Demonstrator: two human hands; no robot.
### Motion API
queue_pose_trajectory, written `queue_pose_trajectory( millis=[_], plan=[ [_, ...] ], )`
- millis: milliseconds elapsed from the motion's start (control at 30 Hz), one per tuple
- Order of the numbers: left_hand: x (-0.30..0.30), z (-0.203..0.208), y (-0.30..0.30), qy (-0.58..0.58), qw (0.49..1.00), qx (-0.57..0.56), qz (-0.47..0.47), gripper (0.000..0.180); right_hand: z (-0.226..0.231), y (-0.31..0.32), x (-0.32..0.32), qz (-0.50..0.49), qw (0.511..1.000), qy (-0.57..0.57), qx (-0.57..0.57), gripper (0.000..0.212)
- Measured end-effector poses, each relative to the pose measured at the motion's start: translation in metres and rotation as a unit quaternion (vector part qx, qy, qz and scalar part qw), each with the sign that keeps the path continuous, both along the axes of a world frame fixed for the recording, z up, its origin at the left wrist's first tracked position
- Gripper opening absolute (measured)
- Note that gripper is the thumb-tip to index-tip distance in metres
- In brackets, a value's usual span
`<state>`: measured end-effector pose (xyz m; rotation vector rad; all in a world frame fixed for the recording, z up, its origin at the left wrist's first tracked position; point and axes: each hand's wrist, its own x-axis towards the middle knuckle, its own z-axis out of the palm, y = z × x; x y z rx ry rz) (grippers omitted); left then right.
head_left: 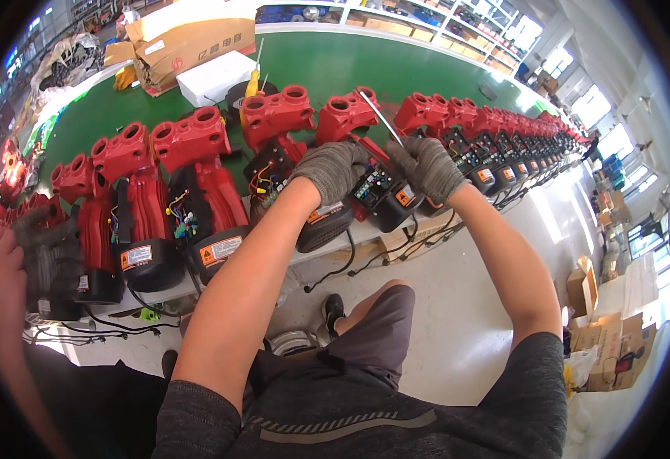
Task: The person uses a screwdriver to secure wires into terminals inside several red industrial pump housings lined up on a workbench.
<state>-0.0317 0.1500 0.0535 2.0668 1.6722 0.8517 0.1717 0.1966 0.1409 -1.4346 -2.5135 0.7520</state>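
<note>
Several gray-gloved fingers of the right hand [429, 170] were curled around a slim metal shaft [381, 119], which slanted up and leftward. Those of the left hand [331, 173] bent at the left side of a red-and-black unit [393, 212]; whether they pinched anything could not be told, their tips being hidden. That unit lay between the hands, its circuit board [371, 185] exposed. Similar red machines [495, 120] ran in a row to either side along a green tabletop [319, 61]. Farther back, a yellow-handled screwdriver [253, 83] pointed upward near a white box [216, 76] and a cardboard carton [189, 52].
</note>
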Motion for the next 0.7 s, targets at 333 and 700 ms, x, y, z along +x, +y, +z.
queue_pose_trajectory(
  millis=[333,700],
  plan=[
    [-0.001,0.011,0.0,0.023,0.998,0.003,-0.055,0.027,-0.008,0.017,-0.007,0.315,0.87,-0.17,0.339,0.037],
    [0.024,0.08,-0.125,0.382,0.916,-0.03,-0.116,0.015,-0.009,0.026,0.0,0.329,0.886,-0.106,0.308,0.041]
  ],
)
